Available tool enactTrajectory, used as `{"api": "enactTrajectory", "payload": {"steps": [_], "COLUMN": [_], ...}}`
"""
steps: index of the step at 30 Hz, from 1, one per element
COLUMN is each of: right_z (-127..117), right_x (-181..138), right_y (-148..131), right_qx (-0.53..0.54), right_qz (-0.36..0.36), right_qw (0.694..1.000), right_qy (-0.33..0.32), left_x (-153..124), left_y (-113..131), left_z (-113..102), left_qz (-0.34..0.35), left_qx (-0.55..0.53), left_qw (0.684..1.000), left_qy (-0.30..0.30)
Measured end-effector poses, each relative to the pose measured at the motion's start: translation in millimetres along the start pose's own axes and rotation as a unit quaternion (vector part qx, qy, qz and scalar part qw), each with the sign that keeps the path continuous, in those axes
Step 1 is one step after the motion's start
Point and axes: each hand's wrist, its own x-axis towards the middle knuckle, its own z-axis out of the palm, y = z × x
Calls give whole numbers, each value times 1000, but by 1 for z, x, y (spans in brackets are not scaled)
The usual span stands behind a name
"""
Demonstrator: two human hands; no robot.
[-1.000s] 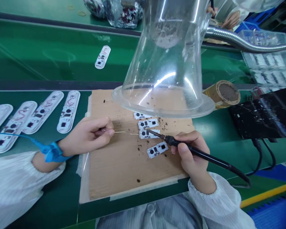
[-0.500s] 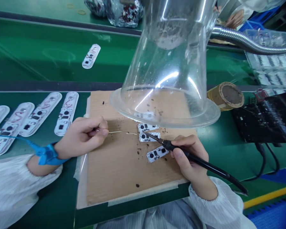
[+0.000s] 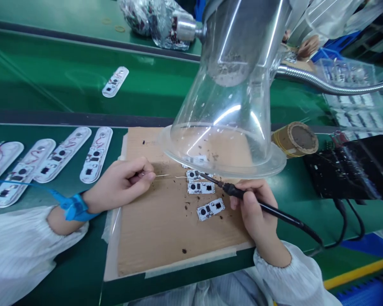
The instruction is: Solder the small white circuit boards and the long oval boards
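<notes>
My left hand (image 3: 127,180), with a blue wrist strap (image 3: 76,207), pinches a thin solder wire (image 3: 162,175) that points right toward the boards. In my right hand (image 3: 258,204) is a black soldering iron (image 3: 268,209), gripped like a pen. Its tip reaches a small white circuit board (image 3: 191,175), close to the wire's end; exact contact is too small to tell. Just below lies a second circuit board (image 3: 201,188). A third circuit board (image 3: 210,209) rests at an angle nearer to me. Another is partly hidden behind the clear hood's rim. All lie on a cardboard sheet (image 3: 153,238).
A clear fume hood (image 3: 223,110) hangs low over the cardboard. Several white oval housings (image 3: 95,155) with boards and wires lie at left, one housing (image 3: 115,81) farther back. At right are a cardboard roll (image 3: 298,139) and a black box (image 3: 354,168). Another person's hand (image 3: 308,46) shows behind.
The iron's tip has moved from the lower board up to the one above it, and the wire's end has followed slightly. The camera view has shifted a little.
</notes>
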Motion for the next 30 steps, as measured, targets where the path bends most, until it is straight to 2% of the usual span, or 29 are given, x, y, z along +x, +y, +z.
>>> {"api": "enactTrajectory", "payload": {"steps": [4, 8, 14, 18, 24, 30], "right_z": [-7, 0, 10, 6, 6, 2], "right_x": [27, 44, 37, 34, 26, 22], "right_y": [-12, -9, 13, 17, 17, 18], "right_qx": [83, 99, 18, 11, 30, -18], "right_qz": [35, 35, 25, 33, 3, -5], "right_qw": [996, 994, 998, 999, 999, 999], "right_qy": [-14, -15, 50, 39, 19, 28], "left_x": [-1, 0, -1, -3, -4, -5], "left_y": [-1, 0, 1, -1, -2, -4], "left_z": [1, 0, 0, 0, -2, -2], "left_qz": [8, 11, 22, 14, 12, 4], "left_qx": [-5, 0, 6, 13, 10, 21], "left_qw": [1000, 1000, 1000, 1000, 1000, 1000], "left_qy": [-10, -3, 0, -2, 9, 18]}}
